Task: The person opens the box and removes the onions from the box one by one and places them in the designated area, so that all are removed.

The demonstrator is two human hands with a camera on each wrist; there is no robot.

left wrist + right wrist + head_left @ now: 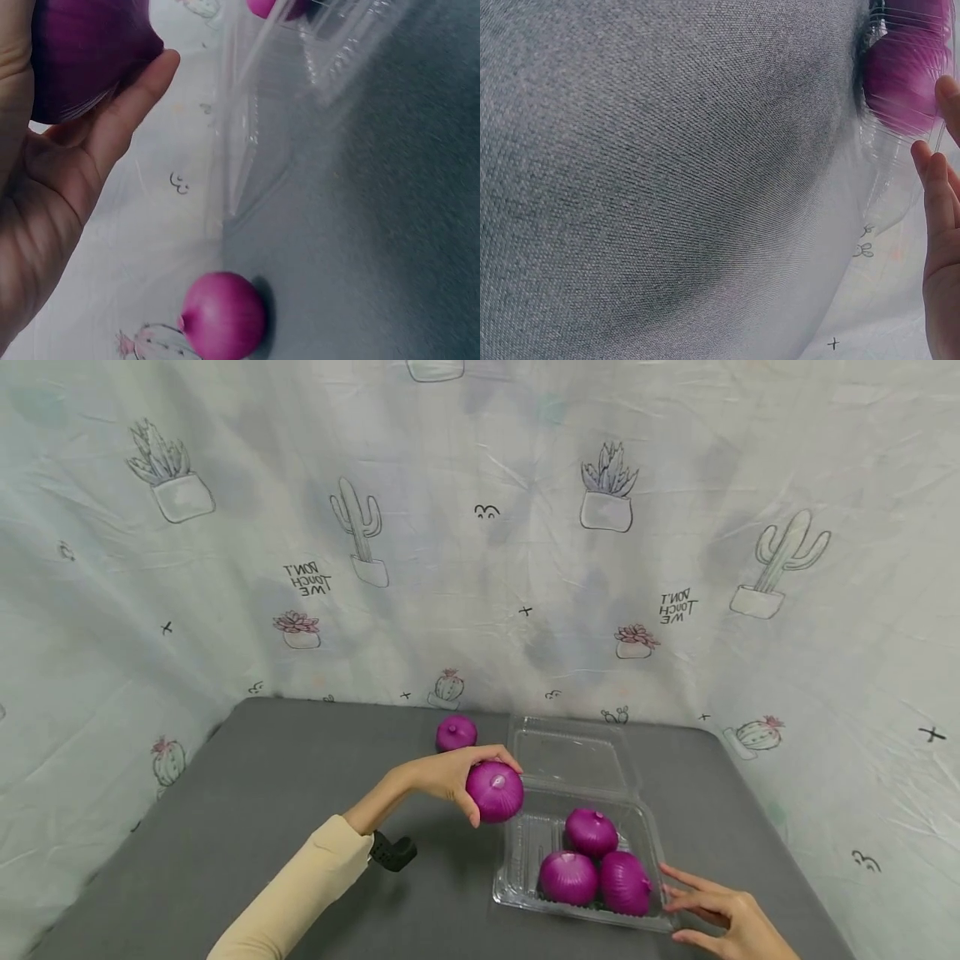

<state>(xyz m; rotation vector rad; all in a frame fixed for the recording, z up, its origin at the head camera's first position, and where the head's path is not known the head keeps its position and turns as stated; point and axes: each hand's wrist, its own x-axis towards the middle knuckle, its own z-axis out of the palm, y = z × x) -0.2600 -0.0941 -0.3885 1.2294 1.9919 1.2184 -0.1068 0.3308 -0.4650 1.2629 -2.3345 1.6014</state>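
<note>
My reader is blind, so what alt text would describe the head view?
A person's left hand holds a purple onion near an open clear container holding three more onions; the right hand is at its right edge. Another onion sits farther back on the table.

Purple onion in left fingers, three onions in open clear box, another onion behind, apparently upright

We find a table with a dark grey surface, its texture like woven cloth in the right wrist view. On its right half we note a clear plastic clamshell container, its base toward the front and its lid opened back toward the far edge. Left of the lid, near that edge, we record one purple onion resting apart from it.
</note>
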